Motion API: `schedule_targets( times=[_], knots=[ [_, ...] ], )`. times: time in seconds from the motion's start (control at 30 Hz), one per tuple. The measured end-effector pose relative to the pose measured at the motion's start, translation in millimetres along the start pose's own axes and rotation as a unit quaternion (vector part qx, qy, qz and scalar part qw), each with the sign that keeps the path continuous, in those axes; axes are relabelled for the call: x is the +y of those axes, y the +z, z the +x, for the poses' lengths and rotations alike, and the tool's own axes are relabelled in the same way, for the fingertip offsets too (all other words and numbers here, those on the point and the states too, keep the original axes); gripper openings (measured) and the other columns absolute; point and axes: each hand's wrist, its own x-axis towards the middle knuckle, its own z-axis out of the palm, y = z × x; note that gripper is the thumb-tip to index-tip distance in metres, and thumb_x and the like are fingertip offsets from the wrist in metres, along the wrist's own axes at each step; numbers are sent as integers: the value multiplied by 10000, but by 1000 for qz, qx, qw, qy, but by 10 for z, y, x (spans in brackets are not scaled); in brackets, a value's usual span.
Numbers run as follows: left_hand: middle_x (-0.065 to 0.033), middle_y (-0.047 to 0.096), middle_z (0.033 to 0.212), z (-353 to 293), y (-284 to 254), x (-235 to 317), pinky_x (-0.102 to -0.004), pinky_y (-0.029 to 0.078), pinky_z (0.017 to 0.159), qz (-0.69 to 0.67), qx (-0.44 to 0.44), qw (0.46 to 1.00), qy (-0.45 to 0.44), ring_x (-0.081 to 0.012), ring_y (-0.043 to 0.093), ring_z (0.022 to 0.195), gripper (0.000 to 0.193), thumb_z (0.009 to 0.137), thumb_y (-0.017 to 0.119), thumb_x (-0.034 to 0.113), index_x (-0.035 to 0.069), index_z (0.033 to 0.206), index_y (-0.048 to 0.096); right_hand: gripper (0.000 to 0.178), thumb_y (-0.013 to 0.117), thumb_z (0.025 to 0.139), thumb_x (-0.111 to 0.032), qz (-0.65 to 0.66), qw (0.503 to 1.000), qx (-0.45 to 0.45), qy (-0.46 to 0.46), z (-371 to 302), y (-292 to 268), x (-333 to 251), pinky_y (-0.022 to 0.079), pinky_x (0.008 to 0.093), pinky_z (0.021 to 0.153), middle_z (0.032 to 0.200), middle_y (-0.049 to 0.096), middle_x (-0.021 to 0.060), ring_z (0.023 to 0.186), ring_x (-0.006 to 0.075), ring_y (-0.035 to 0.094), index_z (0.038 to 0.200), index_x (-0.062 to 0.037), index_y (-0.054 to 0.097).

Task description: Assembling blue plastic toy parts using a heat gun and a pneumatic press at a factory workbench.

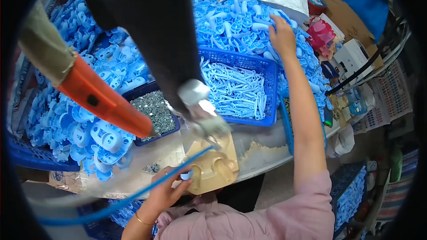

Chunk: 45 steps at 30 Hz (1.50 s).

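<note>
My left hand [165,189] is closed on a small light-blue plastic part [187,175], held at the left edge of a tan moulded fixture [216,186]. Two rounded hollows show in the fixture's face. My right arm is stretched far forward. At its end my right hand [283,36] lies over the right side of a heap of light-blue curved plastic pieces [235,22], its thumb and index finger apart. I make out nothing held in it.
An orange power tool [100,95] and a dark metal arm [151,31] hang above the bench. Beneath them stand a tray of small screws [153,111] and a blue basket [272,84] of thin light-blue links. Blue shells [106,138] pile up at left. A blue hose [133,200] crosses low.
</note>
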Motion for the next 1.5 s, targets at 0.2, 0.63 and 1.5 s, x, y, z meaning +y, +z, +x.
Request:
schedule_targets(
  times=[0.2, 0.63, 1.5],
  knots=[
    [-116, 732, 1104, -67, 52, -96, -336, 547, 762, 12, -26, 998, 49, -284, 692, 868, 391, 795, 801, 102, 72, 1168, 686, 172, 676, 868, -199, -195, 980, -32, 0, 232, 408, 86, 556, 461, 817, 1039, 712, 153, 898, 360, 688, 979, -79, 730],
    [-48, 700, 1232, -160, 148, -168, -379, 554, 847, 221, 16, 947, 235, -270, 657, 994, 446, 691, 818, 168, 100, 1117, 705, 157, 753, 880, -158, 404, 864, -177, 242, -457, -859, -785, 510, 282, 689, 899, 673, 23, 815, 107, 632, 926, -16, 708],
    [-90, 689, 1157, -160, -1053, -458, -423, 468, 918, 309, 390, 861, 106, -303, 625, 1039, 288, 809, 653, -53, 75, 1066, 679, 123, 734, 842, -11, 358, 743, -559, 84, -1816, -1338, -2138, 496, 255, 733, 945, 725, 81, 819, 131, 649, 964, -13, 748]
  ],
)
